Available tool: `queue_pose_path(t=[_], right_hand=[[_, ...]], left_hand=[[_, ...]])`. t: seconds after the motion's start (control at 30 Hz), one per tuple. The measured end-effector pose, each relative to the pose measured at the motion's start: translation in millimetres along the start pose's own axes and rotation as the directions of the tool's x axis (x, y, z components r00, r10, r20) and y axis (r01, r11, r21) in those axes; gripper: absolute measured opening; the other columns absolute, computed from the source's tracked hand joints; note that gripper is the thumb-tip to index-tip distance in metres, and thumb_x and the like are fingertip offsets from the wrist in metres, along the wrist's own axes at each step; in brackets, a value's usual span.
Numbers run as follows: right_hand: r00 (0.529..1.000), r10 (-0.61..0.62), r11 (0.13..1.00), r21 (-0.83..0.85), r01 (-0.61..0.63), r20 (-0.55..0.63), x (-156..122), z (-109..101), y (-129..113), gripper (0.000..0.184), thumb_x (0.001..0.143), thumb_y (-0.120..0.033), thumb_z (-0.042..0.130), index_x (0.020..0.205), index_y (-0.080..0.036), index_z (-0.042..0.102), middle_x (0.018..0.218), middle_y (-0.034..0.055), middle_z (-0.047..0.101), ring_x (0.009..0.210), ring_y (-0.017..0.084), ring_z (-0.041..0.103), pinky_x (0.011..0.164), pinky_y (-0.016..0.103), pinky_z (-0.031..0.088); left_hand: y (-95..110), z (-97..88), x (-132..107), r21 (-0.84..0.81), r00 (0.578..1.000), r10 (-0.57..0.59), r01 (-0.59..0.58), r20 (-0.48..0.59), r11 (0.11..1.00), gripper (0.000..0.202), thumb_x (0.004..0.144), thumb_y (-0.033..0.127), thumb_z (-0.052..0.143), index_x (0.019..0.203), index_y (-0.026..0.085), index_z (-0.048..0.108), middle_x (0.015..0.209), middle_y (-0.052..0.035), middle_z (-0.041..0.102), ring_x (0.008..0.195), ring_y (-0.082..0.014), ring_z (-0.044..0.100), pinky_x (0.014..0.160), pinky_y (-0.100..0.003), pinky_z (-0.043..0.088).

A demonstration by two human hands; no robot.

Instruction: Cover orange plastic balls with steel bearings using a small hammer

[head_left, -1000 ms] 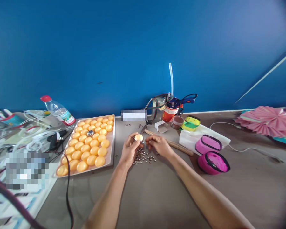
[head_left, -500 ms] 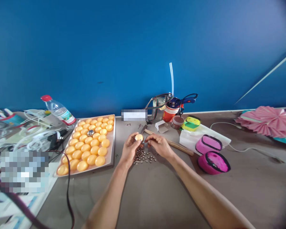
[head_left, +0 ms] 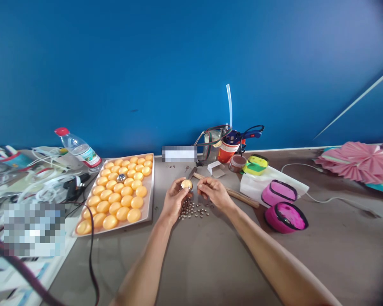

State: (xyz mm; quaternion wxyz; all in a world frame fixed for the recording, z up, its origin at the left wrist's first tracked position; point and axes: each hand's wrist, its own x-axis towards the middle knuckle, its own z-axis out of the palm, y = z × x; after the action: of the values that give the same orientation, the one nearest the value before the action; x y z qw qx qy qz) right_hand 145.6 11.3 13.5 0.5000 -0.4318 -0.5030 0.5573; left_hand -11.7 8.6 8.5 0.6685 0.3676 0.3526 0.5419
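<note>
My left hand point(head_left: 173, 200) grips an orange-yellow ball point(head_left: 187, 183), like a table tennis ball, with small silvery pieces along its lower edge. Just to the right, my right hand point(head_left: 214, 193) is closed in a pinch, a little apart from the ball; whatever its fingertips hold is too small to make out. Below both hands lies a loose pile of small shiny metal beads or studs point(head_left: 189, 209) on the grey table point(head_left: 207, 263). To the left, a shallow white tray point(head_left: 151, 193) bears many similar orange balls point(head_left: 110, 222) and one silver-covered ball point(head_left: 121, 178).
Behind my right hand lies a wooden-handled hammer point(head_left: 244, 198). Further back stand an orange tub point(head_left: 227, 153) and a small jar point(head_left: 238, 163). Pink mesh-like pouches point(head_left: 285, 217) are at right. A tilted bottle point(head_left: 83, 152), cables and clutter fill the left; a dark cable point(head_left: 92, 250) hangs near the tray.
My right hand has drawn slightly right, away from the ball, and its fingers have curled in more. My left hand keeps the ball in nearly the same place.
</note>
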Motion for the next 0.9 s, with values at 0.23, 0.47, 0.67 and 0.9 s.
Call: queue_pose_path(t=[0.23, 0.47, 0.67, 0.9], right_hand=[[0.997, 0.030, 0.967, 0.253, -0.011, -0.074, 1.5, -1.1, 1.6, 0.021, 0.068, -0.037, 0.068, 0.073, -0.017, 0.061, 0.049, -0.0062, 0.047, 0.044, 0.006, 0.037, 0.044, 0.021, 0.025], [0.995, 0.071, 0.938, 0.336, -0.090, 0.070, -0.3, -0.3, -0.1, 0.020, 0.069, -0.032, 0.068, 0.081, -0.018, 0.060, 0.061, -0.0023, 0.060, 0.046, 0.008, 0.048, 0.047, 0.022, 0.033], [0.997, 0.030, 0.977, 0.209, -0.046, 0.078, -1.3, 2.4, 0.8, 0.017, 0.073, -0.033, 0.064, 0.075, -0.019, 0.054, 0.062, -0.0023, 0.059, 0.048, 0.009, 0.047, 0.051, 0.024, 0.034], [0.999, -0.027, 0.996, -0.083, 0.028, 0.022, -3.2, 6.1, -3.6, 0.010, 0.074, -0.029, 0.058, 0.074, -0.019, 0.056, 0.056, -0.0051, 0.048, 0.052, 0.011, 0.044, 0.055, 0.024, 0.034]], left_hand=[[-0.2, 2.1, -0.1, -0.022, 1.000, -0.012, 0.012, -0.009, 1.000, 0.039, 0.067, 0.024, 0.072, 0.102, 0.018, 0.056, 0.086, -0.0006, 0.061, 0.062, -0.0092, 0.057, 0.064, -0.025, 0.045], [-0.7, 1.0, -0.6, -0.014, 1.000, -0.012, 0.012, 0.001, 1.000, 0.038, 0.068, 0.024, 0.072, 0.102, 0.018, 0.056, 0.088, -0.0009, 0.061, 0.065, -0.0096, 0.057, 0.064, -0.025, 0.045], [-1.1, 1.9, -0.1, -0.007, 1.000, -0.006, 0.006, -0.002, 1.000, 0.037, 0.067, 0.025, 0.072, 0.100, 0.018, 0.058, 0.088, -0.0015, 0.061, 0.072, -0.0121, 0.057, 0.066, -0.026, 0.045], [-3.8, 1.1, 0.1, 0.012, 1.000, -0.010, 0.010, 0.011, 1.000, 0.039, 0.066, 0.026, 0.073, 0.102, 0.019, 0.059, 0.089, -0.0014, 0.061, 0.069, -0.0108, 0.056, 0.065, -0.025, 0.045]])
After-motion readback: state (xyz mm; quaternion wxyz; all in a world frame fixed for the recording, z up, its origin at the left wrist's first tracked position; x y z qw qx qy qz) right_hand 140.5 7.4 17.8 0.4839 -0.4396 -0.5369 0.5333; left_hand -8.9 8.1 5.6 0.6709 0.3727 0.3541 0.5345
